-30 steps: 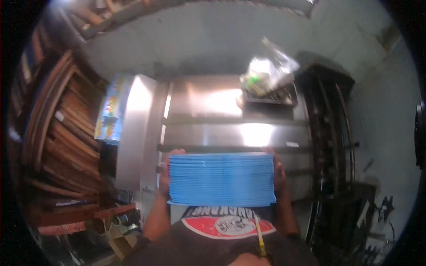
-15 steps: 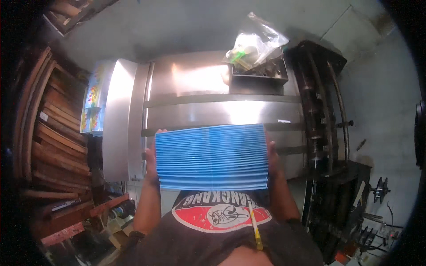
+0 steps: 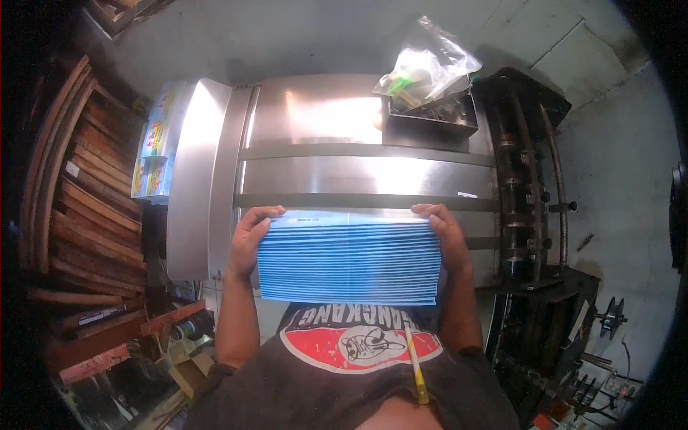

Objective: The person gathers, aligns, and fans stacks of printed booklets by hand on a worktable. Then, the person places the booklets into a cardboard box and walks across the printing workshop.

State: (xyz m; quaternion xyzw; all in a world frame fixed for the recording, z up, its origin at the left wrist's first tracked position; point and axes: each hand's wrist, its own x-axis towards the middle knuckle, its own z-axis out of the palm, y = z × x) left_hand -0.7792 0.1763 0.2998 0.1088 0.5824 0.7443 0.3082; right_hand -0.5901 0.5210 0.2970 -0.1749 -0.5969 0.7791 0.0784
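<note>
A blue stack (image 3: 349,265) was gripped at both ends!
The left hand (image 3: 251,235) and right hand (image 3: 446,233) finger-pinched its upper corners; it sat between them, in front of the dark shirt (image 3: 358,369).

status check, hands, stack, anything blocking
Left hand, right hand: gripping opposite ends of blue stack. Layered edges face camera. Dark tray beyond, not blocking.

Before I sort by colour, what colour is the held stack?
The stack is blue, showing best in the head view.
</note>
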